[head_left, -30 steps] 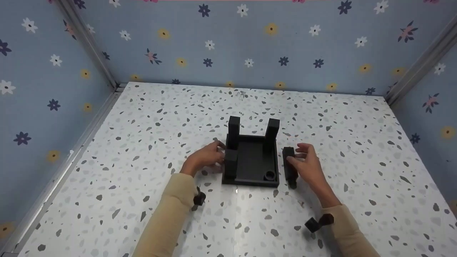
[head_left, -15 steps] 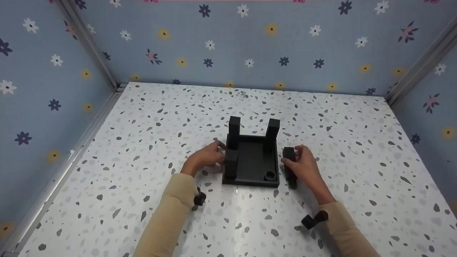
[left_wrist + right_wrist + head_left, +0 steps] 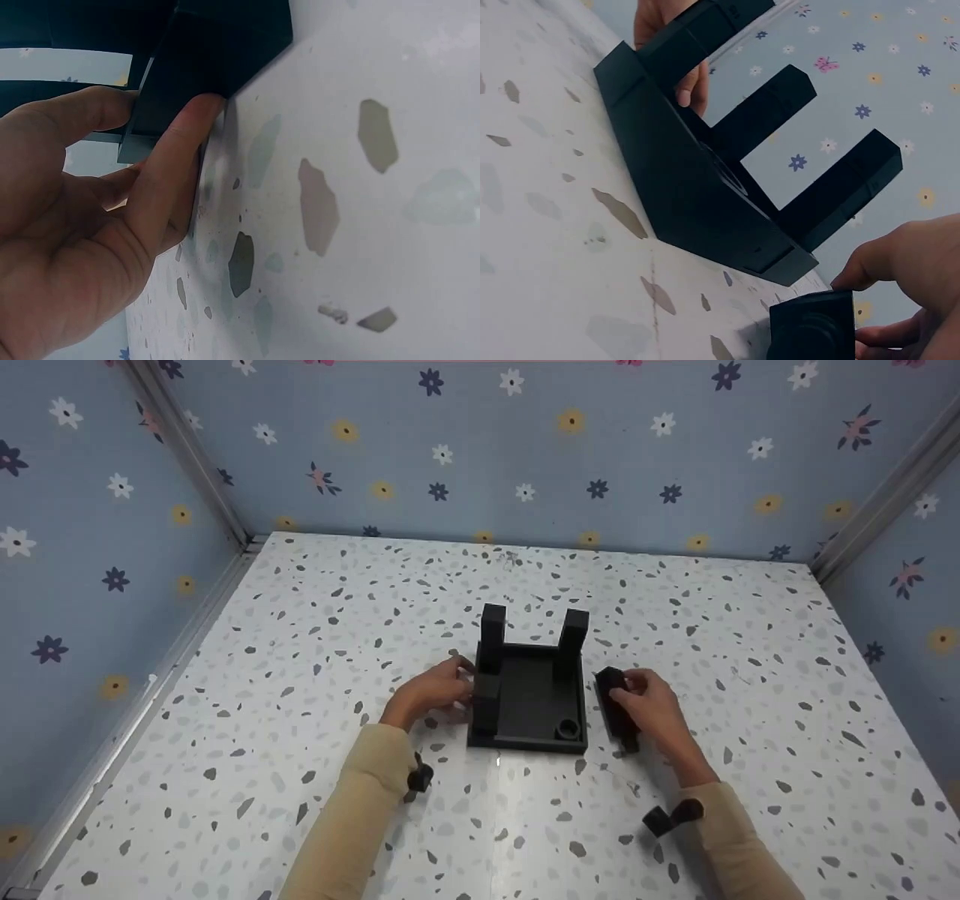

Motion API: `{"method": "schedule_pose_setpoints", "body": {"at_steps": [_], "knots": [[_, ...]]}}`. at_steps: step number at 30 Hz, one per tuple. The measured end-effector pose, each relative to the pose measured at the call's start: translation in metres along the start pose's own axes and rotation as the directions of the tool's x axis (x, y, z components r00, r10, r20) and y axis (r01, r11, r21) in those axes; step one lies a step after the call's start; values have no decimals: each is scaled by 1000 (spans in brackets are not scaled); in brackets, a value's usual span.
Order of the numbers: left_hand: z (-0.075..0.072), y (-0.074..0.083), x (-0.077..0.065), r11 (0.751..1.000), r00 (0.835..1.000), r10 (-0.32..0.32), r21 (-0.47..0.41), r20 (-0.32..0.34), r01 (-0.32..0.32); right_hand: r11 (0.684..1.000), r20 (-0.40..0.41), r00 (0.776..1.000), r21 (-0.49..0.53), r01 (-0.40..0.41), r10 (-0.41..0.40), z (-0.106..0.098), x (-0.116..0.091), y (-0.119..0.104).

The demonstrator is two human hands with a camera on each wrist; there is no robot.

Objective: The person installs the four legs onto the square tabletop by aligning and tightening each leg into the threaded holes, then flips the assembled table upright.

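A small black tabletop [image 3: 529,739] lies upside down on the speckled surface, with three square legs upright at its corners. Its near right corner shows a bare round socket [image 3: 568,728]. My left hand [image 3: 435,688] grips the left side by the near left leg [image 3: 487,701]; in the left wrist view one finger [image 3: 180,142] lies against its outer side. To the right, my right hand [image 3: 651,705] pinches the loose black table leg [image 3: 616,712] by its far part. The leg's round peg end [image 3: 810,339] points toward me. Part of it hides behind my fingers.
The speckled white work surface [image 3: 360,607] is bounded by a blue flowered back wall [image 3: 480,450] and similar side walls. A black wrist camera [image 3: 660,820] juts out from the right sleeve; another [image 3: 420,777] sits on the left one.
My right hand has tightened round the loose leg and turned it, its near end swinging to the right. The left hand and the tabletop have stayed in place.
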State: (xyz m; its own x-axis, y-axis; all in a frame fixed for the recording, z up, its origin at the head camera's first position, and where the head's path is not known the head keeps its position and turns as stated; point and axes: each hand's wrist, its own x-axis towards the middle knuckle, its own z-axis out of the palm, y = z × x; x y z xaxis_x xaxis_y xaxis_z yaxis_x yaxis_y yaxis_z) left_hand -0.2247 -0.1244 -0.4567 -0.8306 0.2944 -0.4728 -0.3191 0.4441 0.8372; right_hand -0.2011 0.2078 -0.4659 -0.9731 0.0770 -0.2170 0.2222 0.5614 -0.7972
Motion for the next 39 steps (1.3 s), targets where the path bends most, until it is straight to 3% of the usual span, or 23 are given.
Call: {"method": "schedule_pose_setpoints", "body": {"at_steps": [9,16,31,39], "knots": [[0,0,0,999,1000,-7,39,-5,7,995,23,997,73,-69,68,-6,3,2],[1,0,1,1000,1000,-1,0,-4,1,977,33,997,200,-78,73,-11,4,0],[0,2,-1,1000,1000,-6,-16,11,6,894,-7,995,438,97,-104,-17,-14,-18],[-1,2,1,1000,1000,-10,-1,9,10,809,-37,964,535,243,-264,-13,-25,-27]]}}
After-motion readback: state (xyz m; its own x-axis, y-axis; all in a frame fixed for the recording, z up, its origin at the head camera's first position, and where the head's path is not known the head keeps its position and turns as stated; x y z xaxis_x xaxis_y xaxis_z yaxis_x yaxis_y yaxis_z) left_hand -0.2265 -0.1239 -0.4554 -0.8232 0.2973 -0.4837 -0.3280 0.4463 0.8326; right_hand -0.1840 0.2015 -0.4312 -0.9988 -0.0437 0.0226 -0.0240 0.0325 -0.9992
